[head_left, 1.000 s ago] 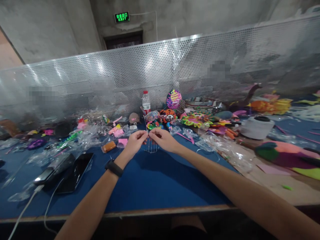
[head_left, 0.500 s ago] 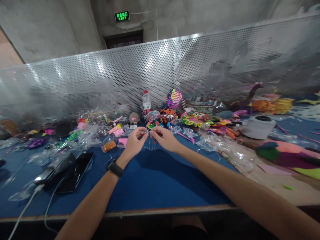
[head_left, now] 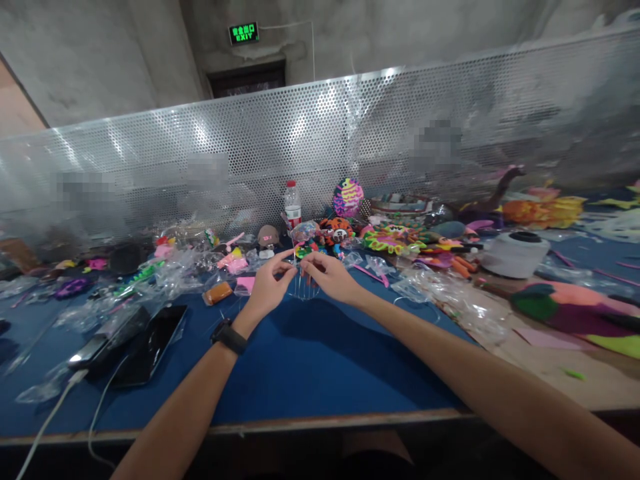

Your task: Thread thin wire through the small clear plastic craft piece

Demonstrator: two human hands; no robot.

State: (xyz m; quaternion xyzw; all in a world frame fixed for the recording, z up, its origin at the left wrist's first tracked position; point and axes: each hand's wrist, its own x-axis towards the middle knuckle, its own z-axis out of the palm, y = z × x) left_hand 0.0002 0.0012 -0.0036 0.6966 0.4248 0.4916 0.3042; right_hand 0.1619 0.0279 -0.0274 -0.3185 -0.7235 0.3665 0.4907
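Over the blue tabletop, both my hands are at a small frame of thin, clear or silvery wire (head_left: 304, 297). Its lower loop and several fine uprights show below my fingers. My left hand (head_left: 270, 285), with a dark watch (head_left: 230, 337) on the wrist, has thumb and index finger curled around a thin strand rising from the frame. My right hand (head_left: 331, 279) pinches the frame's top, its fingers bent and the fingertips close to those of the left. The exact grip points are too small to make out.
Behind my hands stand a red-capped bottle (head_left: 293, 203) and a tiger-like clay figure (head_left: 340, 232). Left lie two phones, one a black phone (head_left: 153, 347), with a white cable (head_left: 53, 420). Plastic wrappers (head_left: 175, 283) are scattered about. A white tub (head_left: 515, 255) stands right. A perforated metal screen (head_left: 250, 147) bounds the back.
My left index finger has lifted and straightened slightly, widening the gap to the thumb. The right hand and the wire frame stay nearly where they were.
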